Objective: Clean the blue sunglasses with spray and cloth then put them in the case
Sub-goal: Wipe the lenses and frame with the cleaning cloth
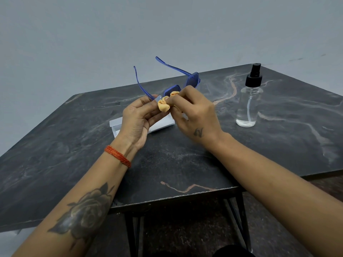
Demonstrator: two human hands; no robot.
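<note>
1. Table (185,164): dark marbled top, big and flat, with its near edge just below the hands. Work goes on above it, not on it, so anything dropped falls onto a hard surface. Risk: a scratched lens or a cracked frame.

2. Left hand (136,119): palm up, fingers curled round the sunglasses (192,80) at the near hinge and the lower lens. It grasps the frame only at one corner, and the arms stick up and away, unfolded. Risk: rubbing pressure could twist the frame in that grip and strain the hinge.

3. Right hand (194,112): fingers clenched on the cloth (164,105), pinching it against the near lens. The cloth is bunched into a small wad, so little of its surface meets the glass. Risk: smears left behind, or a fingertip touching the lens directly.

4. Case (159,125): white, lying on the table directly beneath both hands, mostly hidden by them. Cannot tell whether it is open. Risk: with the arms still unfolded the sunglasses likely won't fit; forcing them in could bend an arm.

5. Spray bottle (248,101): clear, black pump top, standing upright well to the right, apart from the hands. Risk: a wide swing of the right elbow could tip it.

6. Far lens: uncovered, apparently not yet wiped. Risk: it gets skipped.
</note>
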